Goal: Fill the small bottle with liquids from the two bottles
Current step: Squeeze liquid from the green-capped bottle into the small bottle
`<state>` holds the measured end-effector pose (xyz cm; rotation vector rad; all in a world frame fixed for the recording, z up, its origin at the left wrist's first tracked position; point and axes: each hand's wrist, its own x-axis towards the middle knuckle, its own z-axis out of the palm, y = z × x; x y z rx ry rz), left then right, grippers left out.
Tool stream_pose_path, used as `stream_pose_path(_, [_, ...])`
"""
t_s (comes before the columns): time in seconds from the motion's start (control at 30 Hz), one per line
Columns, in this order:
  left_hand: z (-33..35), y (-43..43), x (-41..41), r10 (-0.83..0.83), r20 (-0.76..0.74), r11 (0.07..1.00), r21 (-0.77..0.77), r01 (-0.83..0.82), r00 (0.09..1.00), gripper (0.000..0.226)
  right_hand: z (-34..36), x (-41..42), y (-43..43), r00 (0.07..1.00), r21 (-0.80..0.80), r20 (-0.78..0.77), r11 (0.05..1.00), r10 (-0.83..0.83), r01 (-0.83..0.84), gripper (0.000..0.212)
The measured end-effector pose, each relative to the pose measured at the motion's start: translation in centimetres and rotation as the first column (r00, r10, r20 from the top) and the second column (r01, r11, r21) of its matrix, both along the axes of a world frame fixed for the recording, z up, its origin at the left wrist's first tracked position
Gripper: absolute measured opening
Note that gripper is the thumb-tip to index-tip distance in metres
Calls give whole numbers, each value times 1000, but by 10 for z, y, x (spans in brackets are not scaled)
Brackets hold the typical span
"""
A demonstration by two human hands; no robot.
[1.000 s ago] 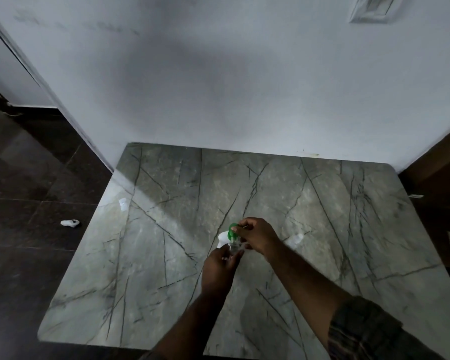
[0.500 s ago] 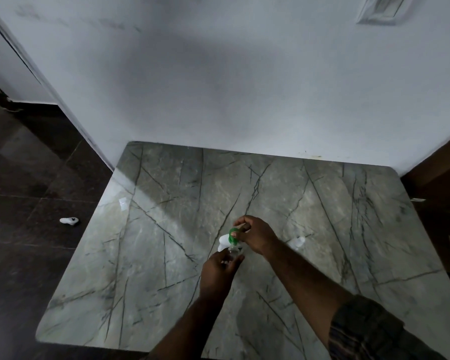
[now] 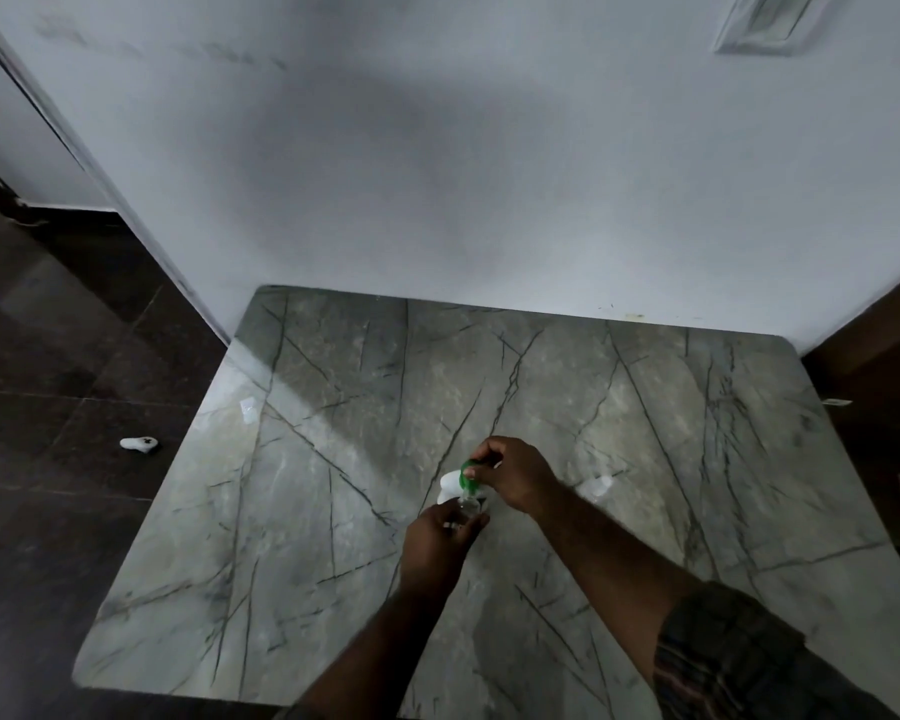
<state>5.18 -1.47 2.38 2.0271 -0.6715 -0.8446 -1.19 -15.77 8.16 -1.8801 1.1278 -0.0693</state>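
Note:
My left hand (image 3: 437,543) grips a small clear bottle (image 3: 470,506) standing near the middle of the marble table (image 3: 333,511). My right hand (image 3: 515,475) holds a green-topped bottle (image 3: 470,469) tipped down over the small bottle's mouth; most of that bottle is hidden in the fingers. A white bottle (image 3: 450,485) stands right behind the small one, touching the group. Whether liquid flows is too small to tell.
A small clear item (image 3: 593,485) lies on the table right of my right hand. A white patch (image 3: 248,407) sits near the table's left edge. A white object (image 3: 139,444) lies on the dark floor at left. The wall (image 3: 437,174) borders the table's far edge.
Both hands stay together over the small bottle; the green-topped bottle has tipped a little lower towards its mouth. The view has shifted slightly.

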Motion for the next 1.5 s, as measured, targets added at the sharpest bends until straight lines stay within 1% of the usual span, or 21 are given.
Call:
stream_pose_path(0.13, [-1, 0, -1, 0, -15, 1000, 8, 1, 1000, 33, -1, -1, 3, 1000, -30, -12, 999, 23, -24, 20])
stream_pose_path(0.23, [2, -1, 0, 6, -21, 1000, -2, -6, 1000, 32, 5, 1, 1, 1000, -16, -2, 1000, 10, -10, 22])
stream_pose_path(0.43, [1, -1, 2, -25, -36, 1000, 12, 25, 999, 28, 2, -2, 1, 999, -22, -12, 999, 43, -43, 26])
stream_pose_path(0.6, [3, -1, 3, -35, -44, 999, 18, 36, 998, 29, 6, 0, 1, 999, 8, -21, 1000, 27, -27, 25])
stream_pose_path(0.67, [3, -1, 5, -59, -57, 998, 14, 60, 997, 28, 7, 2, 0, 1000, 8, -23, 1000, 21, -21, 24])
stream_pose_path(0.77, [-2, -3, 8, -119, -34, 992, 43, 121, 992, 21, 4, 0, 1, 999, -12, -32, 999, 34, -35, 22])
stream_pose_path(0.83, [-6, -3, 9, -142, -14, 988, 61, 142, 990, 26, 1, -1, 2, 998, -9, -32, 999, 47, -48, 23])
stream_pose_path(1.0, [-5, -5, 10, -126, -45, 990, 53, 128, 991, 25, 5, 1, -1, 998, 7, -40, 999, 53, -53, 21])
stream_pose_path(1.17, [-2, -5, 12, -121, -29, 991, 50, 123, 992, 24, 5, -1, -2, 997, -2, -33, 998, 70, -70, 22])
stream_pose_path(1.3, [-5, -4, 12, -118, -35, 989, 88, 120, 992, 26, 1, -2, 1, 996, -3, -36, 996, 87, -87, 19])
stream_pose_path(1.5, [0, -6, 13, -106, -47, 992, 68, 109, 993, 23, 6, 1, -2, 996, -26, -42, 996, 78, -79, 20])
